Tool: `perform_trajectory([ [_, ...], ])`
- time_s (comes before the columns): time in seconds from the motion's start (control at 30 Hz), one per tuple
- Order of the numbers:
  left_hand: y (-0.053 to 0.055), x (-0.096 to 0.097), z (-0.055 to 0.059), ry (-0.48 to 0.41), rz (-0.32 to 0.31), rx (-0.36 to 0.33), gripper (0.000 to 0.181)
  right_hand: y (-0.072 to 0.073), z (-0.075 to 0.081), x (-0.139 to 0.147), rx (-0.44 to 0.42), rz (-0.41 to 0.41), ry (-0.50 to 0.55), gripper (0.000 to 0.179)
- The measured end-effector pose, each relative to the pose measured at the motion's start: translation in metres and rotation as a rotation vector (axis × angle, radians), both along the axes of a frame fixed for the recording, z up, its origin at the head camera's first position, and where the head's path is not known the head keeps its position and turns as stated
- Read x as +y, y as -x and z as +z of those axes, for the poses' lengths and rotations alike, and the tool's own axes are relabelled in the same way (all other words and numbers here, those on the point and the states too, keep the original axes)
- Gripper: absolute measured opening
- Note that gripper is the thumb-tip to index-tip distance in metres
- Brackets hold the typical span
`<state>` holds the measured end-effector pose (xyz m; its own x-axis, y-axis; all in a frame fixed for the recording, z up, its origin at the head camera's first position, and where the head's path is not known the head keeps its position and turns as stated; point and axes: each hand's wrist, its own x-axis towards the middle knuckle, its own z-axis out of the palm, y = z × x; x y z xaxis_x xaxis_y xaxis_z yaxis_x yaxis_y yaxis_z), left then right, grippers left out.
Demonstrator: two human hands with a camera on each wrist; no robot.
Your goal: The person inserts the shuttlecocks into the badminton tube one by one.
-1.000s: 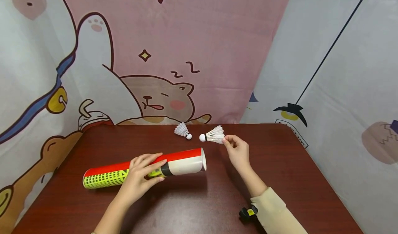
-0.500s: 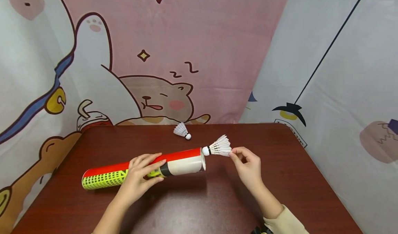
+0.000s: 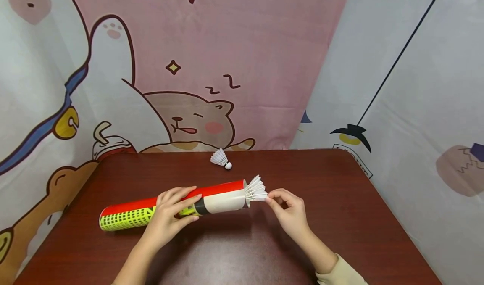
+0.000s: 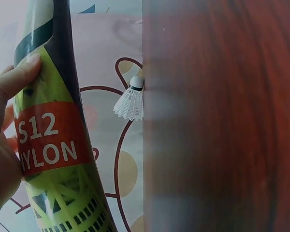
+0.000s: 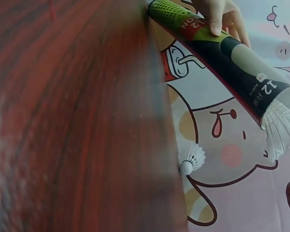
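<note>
My left hand [image 3: 172, 211] grips a long shuttlecock tube [image 3: 224, 196], red, yellow-green and white, holding it slightly tilted with its mouth to the right and raised. In the left wrist view the thumb lies across the tube [image 4: 50, 140] beside the printed lettering. A white shuttlecock [image 3: 256, 189] sits partly inside the mouth; its cork end is hidden within and the feather skirt sticks out. My right hand [image 3: 291, 213] pinches the edge of that skirt between thumb and fingertips. The right wrist view shows the skirt [image 5: 282, 128] flaring from the tube's rim.
Another white shuttlecock [image 3: 220, 159] lies near the far edge of the dark reddish-brown table [image 3: 302, 167]. Behind the table hangs a cartoon-printed cloth [image 3: 264, 66], with more cloth at both sides.
My right hand carried the shuttlecock from above the tube, first right and down, then left, and its cork end went into the mouth. The left hand and tube stayed nearly still.
</note>
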<state>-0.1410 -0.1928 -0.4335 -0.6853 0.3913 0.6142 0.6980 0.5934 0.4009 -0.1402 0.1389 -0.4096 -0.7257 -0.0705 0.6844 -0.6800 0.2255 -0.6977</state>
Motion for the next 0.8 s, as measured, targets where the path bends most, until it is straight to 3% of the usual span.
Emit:
perform_trajectory([
  [0.3, 0.001, 0.001, 0.001, 0.005, -0.018, 0.016, 0.067, 0.002, -0.008, -0.009, 0.006, 0.046, -0.044, 0.021],
  [0.47, 0.001, 0.002, 0.000, 0.009, -0.025, 0.021, 0.067, 0.002, -0.010, -0.014, -0.010, 0.092, -0.051, 0.021],
  [0.8, -0.001, 0.002, 0.000, -0.004, -0.026, 0.016, 0.066, 0.005, -0.009, -0.023, -0.042, 0.093, -0.054, 0.020],
])
